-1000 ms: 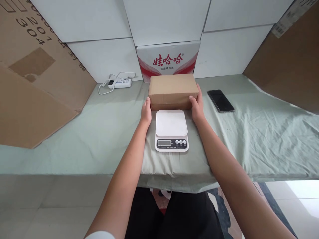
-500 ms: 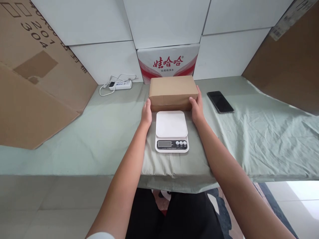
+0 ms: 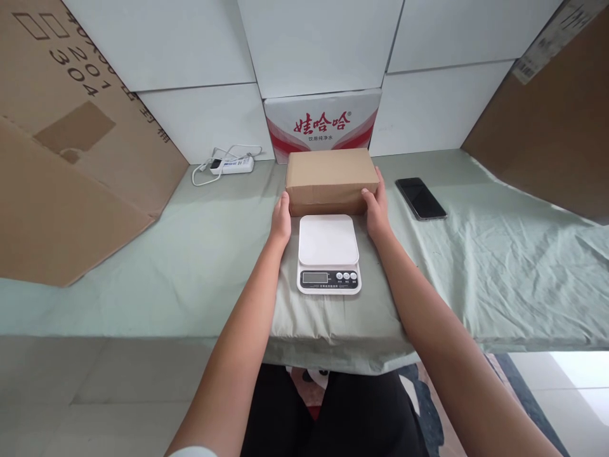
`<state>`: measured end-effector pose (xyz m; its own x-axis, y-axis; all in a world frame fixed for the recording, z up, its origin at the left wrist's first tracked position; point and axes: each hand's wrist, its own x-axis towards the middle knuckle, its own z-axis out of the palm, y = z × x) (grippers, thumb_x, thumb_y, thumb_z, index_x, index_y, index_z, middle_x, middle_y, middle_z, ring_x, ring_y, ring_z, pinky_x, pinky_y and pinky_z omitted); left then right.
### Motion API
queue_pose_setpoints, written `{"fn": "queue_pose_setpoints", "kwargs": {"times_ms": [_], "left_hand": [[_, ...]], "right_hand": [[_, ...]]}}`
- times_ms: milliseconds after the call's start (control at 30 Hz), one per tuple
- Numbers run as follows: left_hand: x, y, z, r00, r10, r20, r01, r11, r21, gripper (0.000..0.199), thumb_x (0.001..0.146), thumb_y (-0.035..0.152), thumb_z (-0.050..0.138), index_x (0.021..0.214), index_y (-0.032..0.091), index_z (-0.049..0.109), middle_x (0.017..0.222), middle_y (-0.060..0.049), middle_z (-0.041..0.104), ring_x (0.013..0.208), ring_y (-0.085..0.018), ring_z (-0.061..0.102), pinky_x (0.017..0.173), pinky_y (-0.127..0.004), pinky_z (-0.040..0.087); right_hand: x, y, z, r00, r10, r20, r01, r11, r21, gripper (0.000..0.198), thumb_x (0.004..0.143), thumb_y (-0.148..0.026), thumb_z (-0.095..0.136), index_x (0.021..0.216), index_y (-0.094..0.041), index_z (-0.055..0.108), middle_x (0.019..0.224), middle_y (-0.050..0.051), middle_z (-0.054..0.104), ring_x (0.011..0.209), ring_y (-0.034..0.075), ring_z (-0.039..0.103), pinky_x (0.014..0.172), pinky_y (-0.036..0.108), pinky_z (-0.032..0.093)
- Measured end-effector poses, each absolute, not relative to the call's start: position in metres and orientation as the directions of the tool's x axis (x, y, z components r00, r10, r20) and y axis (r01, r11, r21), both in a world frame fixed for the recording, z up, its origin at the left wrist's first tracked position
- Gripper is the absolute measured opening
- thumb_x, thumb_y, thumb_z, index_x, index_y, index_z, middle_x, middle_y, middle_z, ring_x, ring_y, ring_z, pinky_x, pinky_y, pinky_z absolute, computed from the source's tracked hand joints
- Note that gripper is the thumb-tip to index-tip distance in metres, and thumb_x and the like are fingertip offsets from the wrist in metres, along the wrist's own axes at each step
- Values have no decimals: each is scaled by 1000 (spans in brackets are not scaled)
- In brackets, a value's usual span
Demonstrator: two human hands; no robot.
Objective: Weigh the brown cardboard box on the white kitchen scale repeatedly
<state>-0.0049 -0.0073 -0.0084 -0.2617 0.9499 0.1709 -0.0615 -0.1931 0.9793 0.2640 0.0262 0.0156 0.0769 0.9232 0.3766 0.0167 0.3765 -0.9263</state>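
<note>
A closed brown cardboard box (image 3: 333, 174) sits at the back of the cloth-covered table, between my two hands. My left hand (image 3: 281, 218) presses against its left end, with the thumb up and the other fingers mostly hidden. On the opposite end, my right hand (image 3: 376, 208) grips the box, its thumb on the front face near the right corner. Just in front of the box lies a white kitchen scale (image 3: 328, 251) with a bare platform, a blank-looking display and several round buttons facing me.
Right of the box lies a black phone (image 3: 421, 198). A white power strip (image 3: 232, 165) with a cable rests at the back left. Behind stands a white and red printed carton (image 3: 323, 120). Large cardboard sheets (image 3: 95, 171) flank the green tablecloth (image 3: 200, 266).
The view has shifted very slightly, so everything sits a little lower in the picture. Both hands keep the same hold on the box, and nothing on the table has visibly moved.
</note>
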Motion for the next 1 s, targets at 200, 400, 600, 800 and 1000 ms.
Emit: {"fn": "queue_pose_setpoints", "kwargs": {"times_ms": [200,400,600,800,1000], "left_hand": [[-7,-2,-14,-263,948,178,-35,-194,980,91,103,93,46,156,23,70,172,-14,68,171,-34,55,147,-53,41],[-5,-5,-8,-291,943,164,-37,-182,983,93,100,98,44,141,23,78,156,-14,79,158,-37,67,139,-54,50],[-3,-12,3,-289,945,152,-68,-179,981,101,98,102,39,144,21,79,143,-14,85,152,-37,73,130,-50,58],[-2,-16,5,-293,934,206,-85,-240,967,99,96,102,44,139,22,81,148,-14,84,155,-37,70,131,-49,58],[1,-18,9,-336,905,261,-126,-317,940,99,92,104,51,137,20,80,151,-17,81,156,-39,70,130,-50,60]], "right_hand": [[263,27,13,93,906,413,20,413,-910,95,87,-72,71,169,-27,53,183,10,52,181,37,33,155,58,17],[261,25,15,117,915,387,-18,392,-920,94,85,-72,74,166,-27,58,180,8,56,180,36,34,155,56,19],[261,21,21,119,922,369,-63,378,-924,90,84,-70,75,161,-27,62,181,7,57,177,36,39,154,54,22],[259,15,29,120,920,373,-79,383,-920,91,83,-72,76,162,-28,60,180,7,57,175,36,42,153,54,24],[261,14,33,105,889,446,-47,453,-891,97,84,-78,74,167,-31,57,182,6,54,178,36,38,154,56,17]]}}
